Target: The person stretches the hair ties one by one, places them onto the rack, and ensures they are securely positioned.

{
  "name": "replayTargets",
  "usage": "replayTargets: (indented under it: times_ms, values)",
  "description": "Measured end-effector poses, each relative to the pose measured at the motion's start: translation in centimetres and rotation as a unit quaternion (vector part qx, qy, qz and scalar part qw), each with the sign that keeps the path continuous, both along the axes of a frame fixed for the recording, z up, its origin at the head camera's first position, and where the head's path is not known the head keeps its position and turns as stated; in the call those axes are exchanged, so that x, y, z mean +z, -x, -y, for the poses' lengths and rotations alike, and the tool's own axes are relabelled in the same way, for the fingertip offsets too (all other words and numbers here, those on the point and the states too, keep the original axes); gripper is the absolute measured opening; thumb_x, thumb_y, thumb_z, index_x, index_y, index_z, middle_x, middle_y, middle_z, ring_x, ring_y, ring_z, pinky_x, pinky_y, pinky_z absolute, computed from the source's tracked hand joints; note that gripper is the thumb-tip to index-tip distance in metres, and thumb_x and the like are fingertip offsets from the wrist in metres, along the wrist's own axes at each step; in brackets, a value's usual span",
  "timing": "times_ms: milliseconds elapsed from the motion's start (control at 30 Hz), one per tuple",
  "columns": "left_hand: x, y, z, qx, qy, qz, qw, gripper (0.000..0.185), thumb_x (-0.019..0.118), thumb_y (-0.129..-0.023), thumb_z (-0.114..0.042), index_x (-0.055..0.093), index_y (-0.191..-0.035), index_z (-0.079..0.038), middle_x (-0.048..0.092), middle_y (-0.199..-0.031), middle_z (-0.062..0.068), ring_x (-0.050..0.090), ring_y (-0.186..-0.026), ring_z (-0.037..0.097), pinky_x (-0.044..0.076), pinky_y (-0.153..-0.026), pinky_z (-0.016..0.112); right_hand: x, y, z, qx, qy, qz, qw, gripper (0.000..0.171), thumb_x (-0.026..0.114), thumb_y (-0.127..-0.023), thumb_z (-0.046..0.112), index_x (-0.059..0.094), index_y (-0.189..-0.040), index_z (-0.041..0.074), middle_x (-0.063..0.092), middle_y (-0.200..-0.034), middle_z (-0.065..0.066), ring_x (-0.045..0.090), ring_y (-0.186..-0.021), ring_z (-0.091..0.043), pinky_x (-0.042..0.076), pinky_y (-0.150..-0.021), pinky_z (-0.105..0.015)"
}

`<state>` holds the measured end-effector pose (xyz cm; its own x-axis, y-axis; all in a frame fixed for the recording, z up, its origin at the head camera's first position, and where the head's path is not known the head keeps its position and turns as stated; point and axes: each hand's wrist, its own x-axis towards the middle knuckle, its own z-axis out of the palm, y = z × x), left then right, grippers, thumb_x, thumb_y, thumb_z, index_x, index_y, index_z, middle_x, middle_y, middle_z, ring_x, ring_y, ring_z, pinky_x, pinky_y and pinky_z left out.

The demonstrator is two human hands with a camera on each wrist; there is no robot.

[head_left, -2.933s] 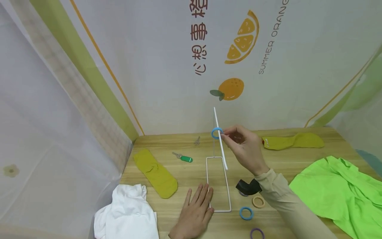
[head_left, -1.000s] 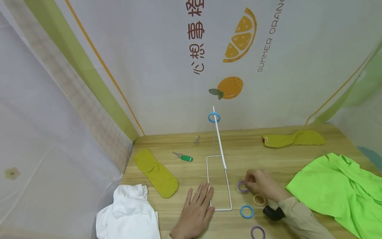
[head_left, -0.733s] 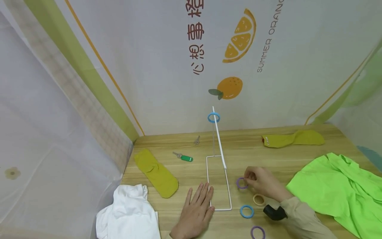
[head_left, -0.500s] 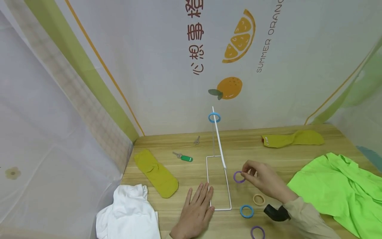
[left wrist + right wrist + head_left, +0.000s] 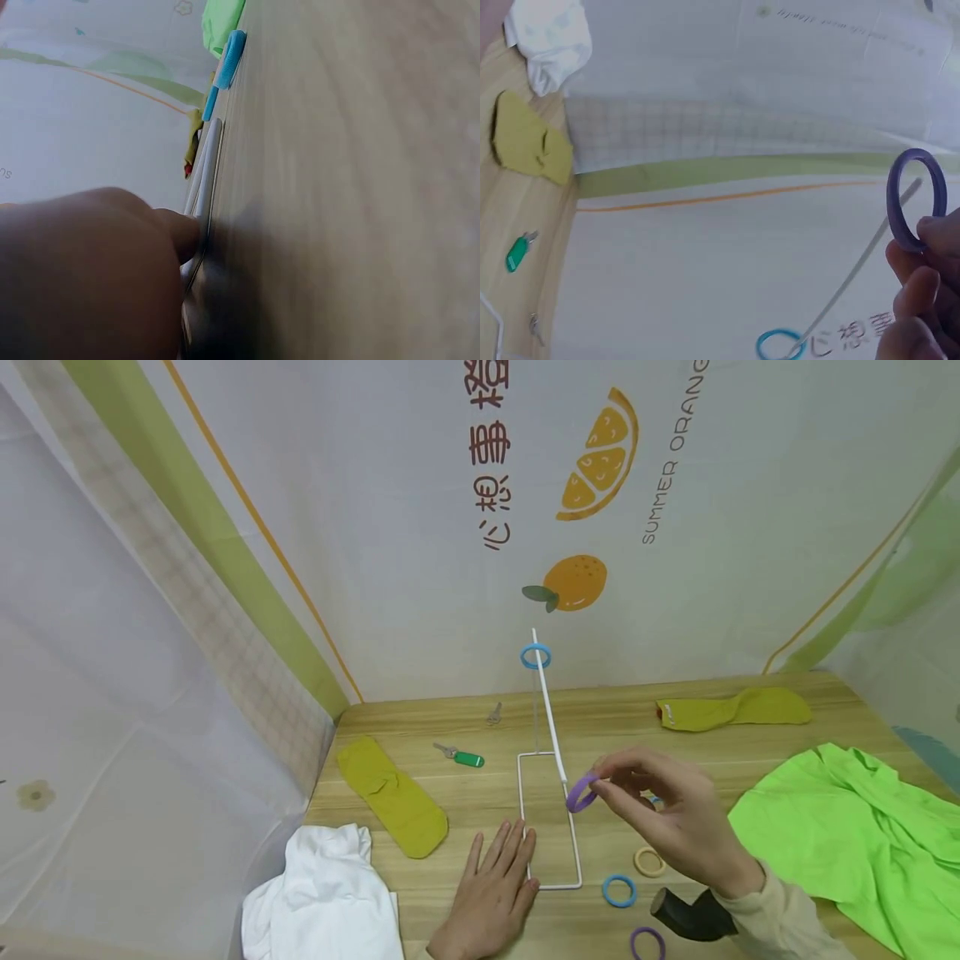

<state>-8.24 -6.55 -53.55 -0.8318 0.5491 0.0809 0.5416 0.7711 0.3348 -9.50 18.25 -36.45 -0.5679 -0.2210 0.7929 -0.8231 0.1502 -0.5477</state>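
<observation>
My right hand (image 5: 667, 818) pinches a purple hair ring (image 5: 581, 794) between thumb and fingers, lifted above the table, close to the lower end of the white slanted rod (image 5: 549, 710). The right wrist view shows the purple ring (image 5: 915, 199) at my fingertips, with the rod (image 5: 855, 277) behind it. A blue ring (image 5: 536, 656) hangs near the rod's top. My left hand (image 5: 491, 893) lies flat, fingers straight, pressing on the white wire base frame (image 5: 577, 852). The left wrist view shows fingers (image 5: 180, 232) against the frame's wire (image 5: 208, 180).
On the wooden table (image 5: 480, 802) lie a blue ring (image 5: 619, 891), a beige ring (image 5: 649, 862), another purple ring (image 5: 647, 943), two mustard socks (image 5: 392, 795) (image 5: 735, 710), a green-tagged key (image 5: 465, 755), a white cloth (image 5: 322, 893) and a bright green garment (image 5: 855, 835).
My right hand left the blue ring on the rod, came down to the table, picked up a purple ring and has raised it toward the rod's lower end. The left hand stayed put.
</observation>
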Motion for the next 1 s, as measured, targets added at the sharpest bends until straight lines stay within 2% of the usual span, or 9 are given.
replayTargets:
  times_ms: [100, 167, 200, 300, 400, 633, 867, 1000]
  values:
    - [0.2, 0.1, 0.0, -0.001, 0.02, 0.006, 0.9998, 0.058, 0.026, -0.113, -0.039, 0.023, -0.165, -0.014, 0.018, -0.173, 0.005, 0.017, -0.16, 0.026, 0.007, -0.126, 0.058, 0.7, -0.1, 0.5, 0.033, 0.033, -0.033, 0.998, 0.011, 0.07, -0.095, -0.001, 0.069, -0.103, -0.009, 0.075, -0.099, -0.009, 0.071, -0.084, -0.003, 0.056, -0.064, -0.015]
    - [0.2, 0.1, 0.0, -0.001, 0.019, 0.01, 0.9998, 0.058, 0.025, -0.113, -0.04, 0.023, -0.165, -0.014, 0.017, -0.173, 0.004, 0.016, -0.16, 0.026, 0.007, -0.126, 0.059, 1.0, 0.0, 0.8, 0.037, 0.042, -0.042, 0.998, 0.013, 0.069, -0.096, 0.001, 0.068, -0.103, -0.01, 0.075, -0.098, -0.01, 0.071, -0.084, -0.003, 0.055, -0.062, -0.015]
    - [0.3, 0.2, 0.0, 0.0, 0.019, 0.02, 0.9996, 0.058, 0.025, -0.113, -0.04, 0.022, -0.165, -0.015, 0.016, -0.173, 0.004, 0.016, -0.16, 0.026, 0.013, -0.124, 0.062, 1.1, 0.1, 1.0, 0.034, 0.044, -0.044, 0.998, 0.013, 0.069, -0.096, 0.0, 0.068, -0.103, -0.011, 0.075, -0.097, -0.011, 0.071, -0.083, -0.003, 0.055, -0.062, -0.015]
    - [0.2, 0.2, 0.1, 0.0, 0.014, 0.028, 0.9995, 0.059, 0.026, -0.113, -0.041, 0.022, -0.165, -0.016, 0.015, -0.173, 0.004, 0.014, -0.16, 0.026, 0.011, -0.124, 0.062, 1.2, 0.5, 1.3, 0.011, 0.039, -0.039, 0.998, 0.011, 0.071, -0.093, -0.005, 0.069, -0.104, -0.008, 0.075, -0.093, -0.013, 0.071, -0.081, -0.003, 0.055, -0.06, -0.014]
    - [0.1, 0.2, 0.1, -0.001, 0.001, 0.045, 0.999, 0.059, 0.027, -0.113, -0.041, 0.021, -0.165, -0.017, 0.014, -0.174, 0.004, 0.011, -0.161, 0.026, 0.008, -0.125, 0.061, 1.0, 0.8, 1.5, -0.015, 0.027, -0.028, 0.999, 0.016, 0.072, -0.089, -0.011, 0.07, -0.104, -0.004, 0.075, -0.092, -0.013, 0.071, -0.079, -0.002, 0.055, -0.06, -0.014]
    - [0.2, 0.1, 0.0, 0.002, 0.012, 0.028, 0.9995, 0.058, 0.025, -0.113, -0.042, 0.024, -0.165, -0.016, 0.016, -0.173, 0.003, 0.015, -0.16, 0.025, 0.013, -0.123, 0.062, 0.8, 1.4, 1.8, -0.021, 0.024, -0.015, 0.999, 0.027, 0.071, -0.083, -0.02, 0.07, -0.103, -0.002, 0.075, -0.091, -0.014, 0.071, -0.078, -0.004, 0.057, -0.061, -0.016]
    - [0.4, 0.1, -0.1, 0.004, 0.007, 0.043, 0.999, 0.058, 0.025, -0.113, -0.041, 0.023, -0.165, -0.016, 0.014, -0.174, 0.002, 0.013, -0.161, 0.025, 0.011, -0.125, 0.062, 0.7, 2.2, 1.8, -0.043, 0.018, 0.008, 0.999, 0.031, 0.07, -0.079, -0.025, 0.07, -0.099, -0.002, 0.075, -0.09, -0.012, 0.07, -0.076, -0.004, 0.057, -0.06, -0.017]
    - [0.4, 0.0, -0.1, 0.005, 0.004, 0.034, 0.9994, 0.058, 0.026, -0.112, -0.041, 0.024, -0.165, -0.016, 0.016, -0.173, 0.004, 0.015, -0.16, 0.026, 0.012, -0.124, 0.062, 0.4, 2.8, 1.8, -0.047, 0.015, 0.026, 0.998, 0.029, 0.071, -0.08, -0.024, 0.07, -0.098, -0.001, 0.075, -0.09, -0.012, 0.068, -0.074, -0.005, 0.057, -0.059, -0.018]
